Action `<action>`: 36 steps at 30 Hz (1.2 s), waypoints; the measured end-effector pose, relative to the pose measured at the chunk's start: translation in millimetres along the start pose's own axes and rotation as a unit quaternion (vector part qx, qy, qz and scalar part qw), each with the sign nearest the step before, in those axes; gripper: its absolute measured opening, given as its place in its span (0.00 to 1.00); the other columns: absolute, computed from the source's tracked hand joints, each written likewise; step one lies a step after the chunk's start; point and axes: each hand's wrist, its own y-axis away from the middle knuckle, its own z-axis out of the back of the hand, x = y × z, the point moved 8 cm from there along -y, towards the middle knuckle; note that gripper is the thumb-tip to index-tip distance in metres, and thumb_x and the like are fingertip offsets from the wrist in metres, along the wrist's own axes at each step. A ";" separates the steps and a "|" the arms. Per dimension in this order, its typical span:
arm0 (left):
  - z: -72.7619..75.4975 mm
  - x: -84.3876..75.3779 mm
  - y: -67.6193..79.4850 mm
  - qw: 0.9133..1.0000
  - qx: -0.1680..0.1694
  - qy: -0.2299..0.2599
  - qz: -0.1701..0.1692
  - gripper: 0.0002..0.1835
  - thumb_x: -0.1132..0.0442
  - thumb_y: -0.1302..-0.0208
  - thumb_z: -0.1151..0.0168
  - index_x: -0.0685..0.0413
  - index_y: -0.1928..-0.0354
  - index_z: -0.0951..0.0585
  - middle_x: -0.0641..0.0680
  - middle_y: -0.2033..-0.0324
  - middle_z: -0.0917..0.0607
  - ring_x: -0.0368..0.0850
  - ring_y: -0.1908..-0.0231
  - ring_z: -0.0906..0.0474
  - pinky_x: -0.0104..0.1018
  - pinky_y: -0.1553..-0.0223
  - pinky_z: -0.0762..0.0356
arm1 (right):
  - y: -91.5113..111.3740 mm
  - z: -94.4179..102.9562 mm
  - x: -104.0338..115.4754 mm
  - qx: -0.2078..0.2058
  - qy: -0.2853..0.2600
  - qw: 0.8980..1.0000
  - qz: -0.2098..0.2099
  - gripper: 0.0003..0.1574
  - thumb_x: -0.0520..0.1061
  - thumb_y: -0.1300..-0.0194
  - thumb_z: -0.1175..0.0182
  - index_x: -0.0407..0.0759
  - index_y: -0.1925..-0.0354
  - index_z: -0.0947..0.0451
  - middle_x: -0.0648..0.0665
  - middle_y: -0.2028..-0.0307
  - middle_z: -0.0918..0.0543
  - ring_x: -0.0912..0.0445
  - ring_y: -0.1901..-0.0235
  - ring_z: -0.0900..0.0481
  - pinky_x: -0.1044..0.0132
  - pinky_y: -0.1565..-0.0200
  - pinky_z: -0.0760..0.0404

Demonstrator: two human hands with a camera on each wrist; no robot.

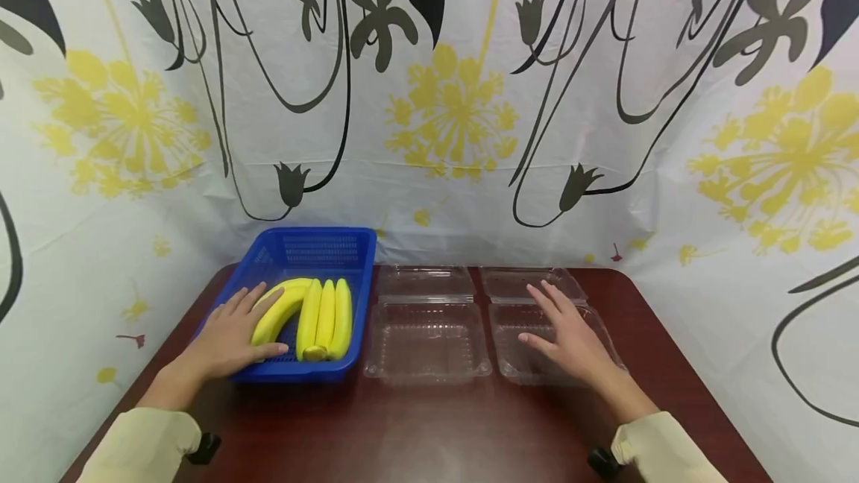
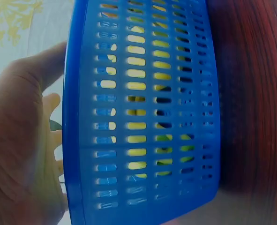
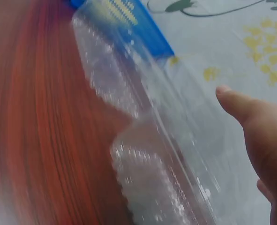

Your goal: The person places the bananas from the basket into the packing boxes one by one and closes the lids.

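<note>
A blue plastic basket (image 1: 365, 319) with slotted walls stands at the left of the table, holding several yellow bananas (image 1: 324, 319). My left hand (image 1: 231, 334) hovers over the basket's left front part, fingers spread beside the curved banana (image 1: 278, 311); whether it touches that banana I cannot tell. In the left wrist view the basket's slotted wall (image 2: 147, 112) fills the middle, with the left hand (image 2: 21, 140) beyond its rim. My right hand (image 1: 570, 338) is held with fingers spread above the right clear plastic clamshell box (image 1: 520, 356). Nothing is in its grasp.
A second clear clamshell box (image 1: 429, 341) lies lid-open between the basket and the right box. All stand on a dark red wooden table (image 1: 416, 431). A white patterned curtain (image 1: 456, 215) closes off the back and both sides.
</note>
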 end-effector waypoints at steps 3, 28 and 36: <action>-0.7 -2.0 -0.9 1.000 0.000 0.010 0.000 0.50 0.34 0.42 0.38 0.50 0.25 0.45 0.68 0.30 0.44 0.75 0.34 0.49 0.76 0.45 0.46 | -3.1 -2.6 8.2 -0.008 -0.035 0.999 -0.020 0.54 0.58 0.41 0.32 0.51 0.24 0.48 0.36 0.28 0.46 0.35 0.32 0.44 0.32 0.46 0.34; -22.5 7.2 -26.7 0.992 0.038 0.085 0.081 0.48 0.48 0.44 0.30 0.62 0.28 0.42 0.75 0.36 0.38 0.79 0.40 0.43 0.73 0.48 0.38 | -7.0 -44.9 66.9 -0.034 -0.380 0.913 -0.144 0.50 0.41 0.41 0.30 0.42 0.27 0.45 0.30 0.31 0.40 0.35 0.35 0.36 0.48 0.39 0.32; -27.9 10.9 -27.5 0.989 0.051 0.087 0.110 0.44 0.52 0.43 0.30 0.67 0.30 0.38 0.78 0.40 0.36 0.79 0.42 0.40 0.71 0.49 0.36 | -1.6 -64.4 80.8 -0.030 -0.463 0.862 -0.206 0.49 0.36 0.40 0.33 0.41 0.27 0.47 0.30 0.29 0.45 0.35 0.30 0.47 0.45 0.32 0.47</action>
